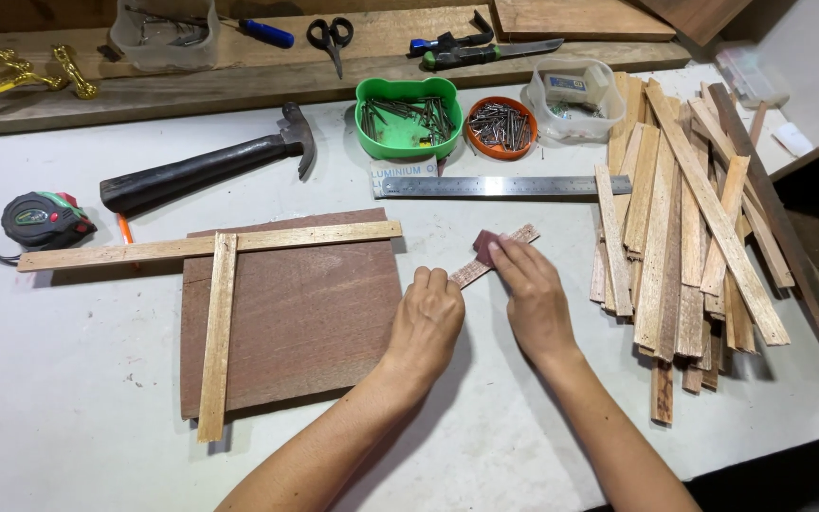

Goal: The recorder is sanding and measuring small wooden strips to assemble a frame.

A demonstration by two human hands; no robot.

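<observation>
Two hands are seen working near the middle of the white table (68, 408). The left hand (426, 318) is curled shut over the near end of a thin wood strip (504, 248), pinning it flat to the table just right of the brown board (305, 313). The right hand (533, 294) is pressed down with fingers pinching a small reddish sandpaper piece (485, 243) against the strip's top, roughly at its middle. The strip is laid at a slant, far end pointing up and right.

On the board, two pale slats (217, 332) are set in a cross-ish shape, one along the top edge and one down the left side, overlapping at the corner. A loose pile of slats (684, 228) is stacked off to the right, well apart from the hands.

Farther back, a steel ruler (504, 186) is lying flat, with a hammer (210, 166) and tape measure (45, 220) off to the left. Behind those, a green tub of nails (408, 118), an orange nail dish (501, 126) and a clear plastic box (575, 95) are lined up. Scissors (330, 38) and a knife (485, 52) are parked on the plank at the very back.
</observation>
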